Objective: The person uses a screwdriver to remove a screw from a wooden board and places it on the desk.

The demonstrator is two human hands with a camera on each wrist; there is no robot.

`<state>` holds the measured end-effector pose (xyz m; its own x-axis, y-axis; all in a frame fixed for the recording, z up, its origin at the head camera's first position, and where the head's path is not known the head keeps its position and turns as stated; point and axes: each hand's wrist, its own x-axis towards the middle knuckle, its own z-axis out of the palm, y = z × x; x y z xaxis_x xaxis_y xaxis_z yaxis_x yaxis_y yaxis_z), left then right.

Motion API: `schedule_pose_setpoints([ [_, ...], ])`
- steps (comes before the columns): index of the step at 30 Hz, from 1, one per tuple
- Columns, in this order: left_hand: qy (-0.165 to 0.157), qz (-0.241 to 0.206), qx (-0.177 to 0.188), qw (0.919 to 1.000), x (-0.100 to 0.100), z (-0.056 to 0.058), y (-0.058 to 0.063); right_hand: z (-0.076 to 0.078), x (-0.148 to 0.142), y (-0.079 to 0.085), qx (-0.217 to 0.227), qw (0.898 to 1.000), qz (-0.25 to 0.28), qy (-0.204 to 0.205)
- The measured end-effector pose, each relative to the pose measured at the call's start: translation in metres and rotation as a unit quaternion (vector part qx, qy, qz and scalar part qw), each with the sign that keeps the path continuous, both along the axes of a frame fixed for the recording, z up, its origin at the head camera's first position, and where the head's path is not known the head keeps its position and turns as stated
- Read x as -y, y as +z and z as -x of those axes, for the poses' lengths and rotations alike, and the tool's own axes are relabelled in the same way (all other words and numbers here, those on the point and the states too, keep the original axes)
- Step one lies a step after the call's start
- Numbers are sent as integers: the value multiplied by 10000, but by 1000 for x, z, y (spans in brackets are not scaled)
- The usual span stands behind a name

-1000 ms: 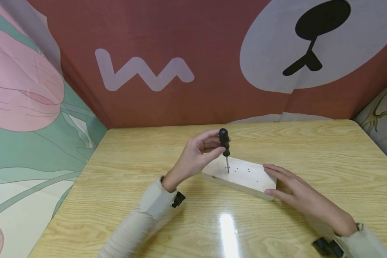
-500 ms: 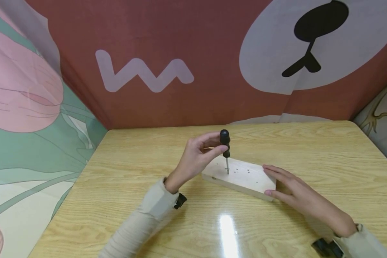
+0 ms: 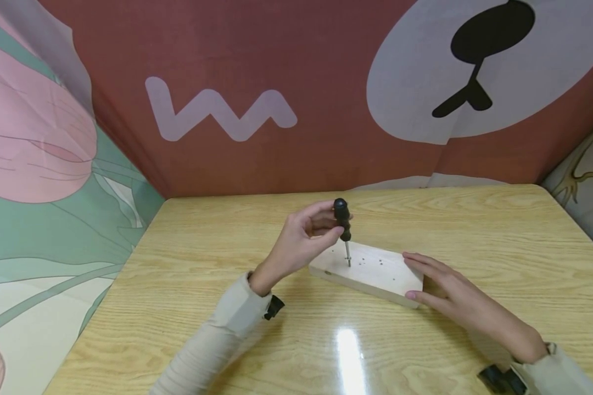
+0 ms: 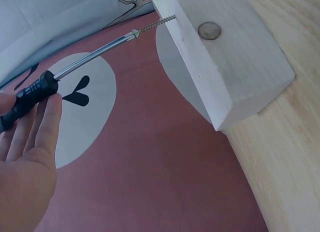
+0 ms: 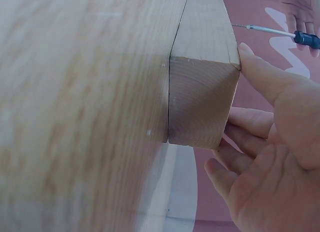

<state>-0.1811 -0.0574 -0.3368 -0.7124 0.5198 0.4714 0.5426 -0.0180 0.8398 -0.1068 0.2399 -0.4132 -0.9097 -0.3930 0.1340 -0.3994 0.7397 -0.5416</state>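
My left hand (image 3: 298,238) holds a screwdriver (image 3: 343,220) by its black handle, between thumb and fingers. The shaft points down, nearly upright, at a long threaded screw (image 4: 157,24) standing in the pale wooden block (image 3: 370,272). In the left wrist view the tip meets the screw's head, and much of the thread shows above the wood. My right hand (image 3: 452,291) grips the block's right end, thumb at the near edge and fingers at the far edge. Several small dark holes mark the block's top, and a round knot (image 4: 209,31) shows on its side.
The block lies flat on a wood-grain table (image 3: 217,236). Behind the table hangs a reddish-brown printed cloth (image 3: 257,164), and a floral cloth (image 3: 39,230) covers the left side. Dark wrist devices (image 3: 501,378) sit at both sleeves.
The screwdriver's handle top has leaned slightly left, and my left thumb and fingers have shifted on the handle. My right hand and the wooden block have stayed in place.
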Motion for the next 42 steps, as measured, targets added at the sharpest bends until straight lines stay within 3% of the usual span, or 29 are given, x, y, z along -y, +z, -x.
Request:
schedule_pose_setpoints([
  [12,303,-82,-112,9994,-5,0,-2,0,0,-1,-85,10000,16,-15],
  [21,122,-199,-90,9997,-5,0,-1,0,0,-1,-149,9999,-1,-3],
  [31,110,49,22,9999,-3,0,-1,0,0,-3,-225,9997,-5,20],
  [42,247,-92,-292,9992,-4,2,0,0,0,-2,-169,9999,11,6],
])
